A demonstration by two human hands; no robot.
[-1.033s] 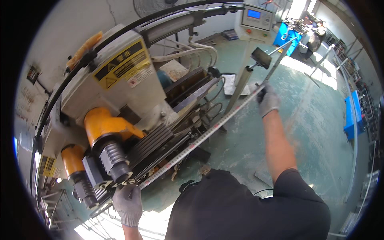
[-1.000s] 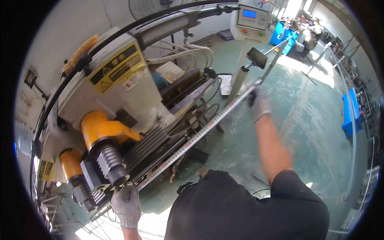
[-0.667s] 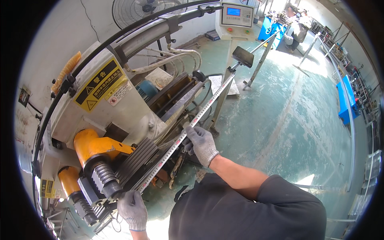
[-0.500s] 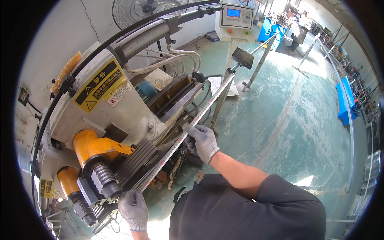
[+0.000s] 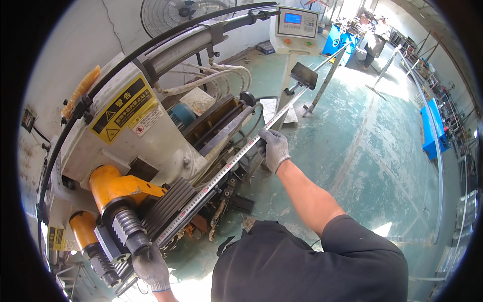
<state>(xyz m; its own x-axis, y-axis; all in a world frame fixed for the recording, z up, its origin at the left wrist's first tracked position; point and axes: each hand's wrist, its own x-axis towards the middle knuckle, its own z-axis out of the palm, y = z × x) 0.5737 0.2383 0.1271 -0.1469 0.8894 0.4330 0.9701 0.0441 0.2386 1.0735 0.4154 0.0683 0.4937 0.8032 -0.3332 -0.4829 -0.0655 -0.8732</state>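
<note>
A white tape measure blade (image 5: 221, 172) with red and black marks runs diagonally, stretched straight along a slim metal bar. My right hand (image 5: 275, 150), in a grey knit glove, is closed on the blade about two thirds of the way up. At the blade's lower end is my left hand (image 5: 151, 271), gloved alike and curled. Its fingertips are partly hidden by a black ribbed cylinder (image 5: 132, 232), so what it grips does not show. Beside the blade lies a stack of dark grooved blocks (image 5: 170, 204). An orange curved arm (image 5: 113, 187) sits above that cylinder.
The large machine's light body (image 5: 161, 141) bears a yellow warning label (image 5: 123, 108). A control panel (image 5: 297, 22) stands beyond. A dark rectangular plate (image 5: 304, 75) tops a support stand near the bar's far end. Farther back are blue machines (image 5: 339, 39) and a person (image 5: 375, 43).
My right hand has slid up and away along the blade. My left hand has shifted down and left, partly behind the ribbed cylinder. The blade's markings now face up more plainly.
</note>
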